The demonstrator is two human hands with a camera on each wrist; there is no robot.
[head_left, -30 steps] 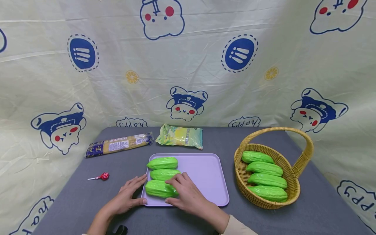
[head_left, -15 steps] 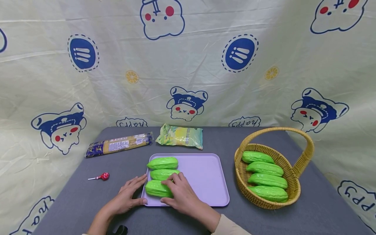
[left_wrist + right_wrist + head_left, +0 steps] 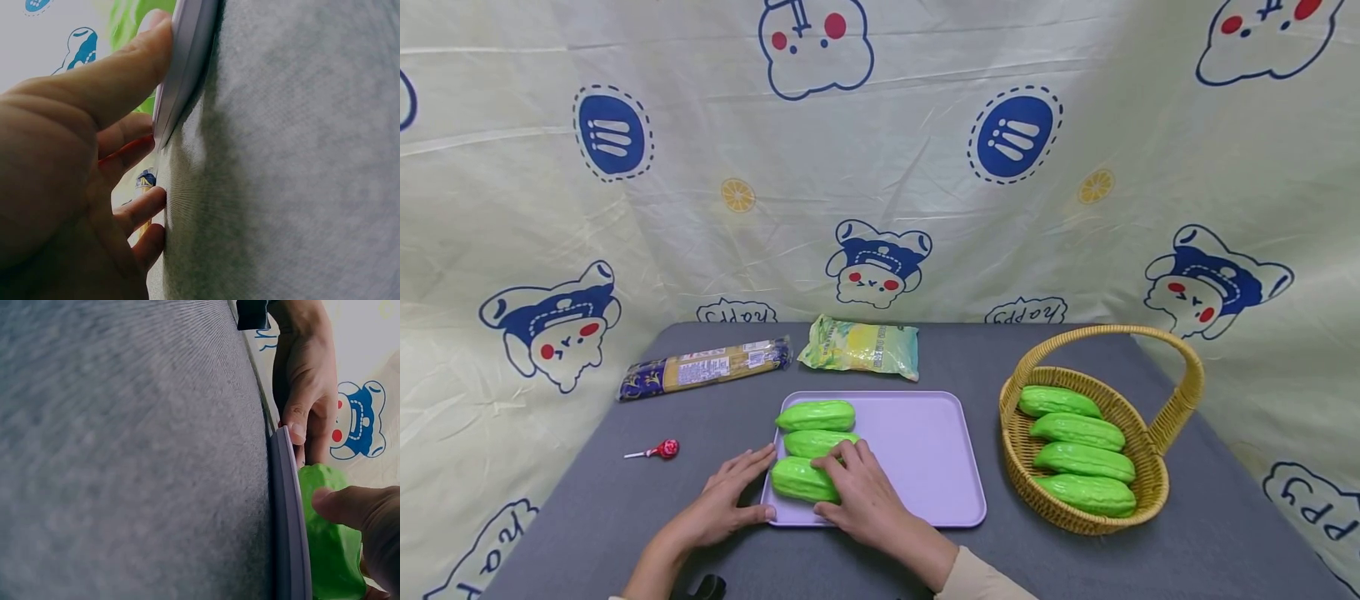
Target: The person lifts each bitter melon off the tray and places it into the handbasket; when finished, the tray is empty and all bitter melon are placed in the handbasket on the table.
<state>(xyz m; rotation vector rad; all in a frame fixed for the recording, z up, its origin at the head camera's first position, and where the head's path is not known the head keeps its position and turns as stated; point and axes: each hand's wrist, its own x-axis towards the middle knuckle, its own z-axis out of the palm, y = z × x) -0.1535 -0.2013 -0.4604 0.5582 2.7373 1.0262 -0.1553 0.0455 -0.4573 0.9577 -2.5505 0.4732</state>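
Observation:
Three green bitter melons lie in a row at the left end of a lilac tray. My right hand grips the nearest bitter melon by its right end, thumb on the near side and fingers over the far side. Behind it are the middle bitter melon and the far one. My left hand rests against the tray's left edge, its fingers extended and spread. In the left wrist view its thumb touches the tray rim.
To the right stands a wicker basket with a tall handle, holding several bitter melons. A noodle packet and a yellow-green bag lie behind the tray. A red lollipop lies on the grey tablecloth at left.
My right hand has shifted a little to the left along the nearest bitter melon, which has moved slightly away from me. The left hand has stayed at the tray edge.

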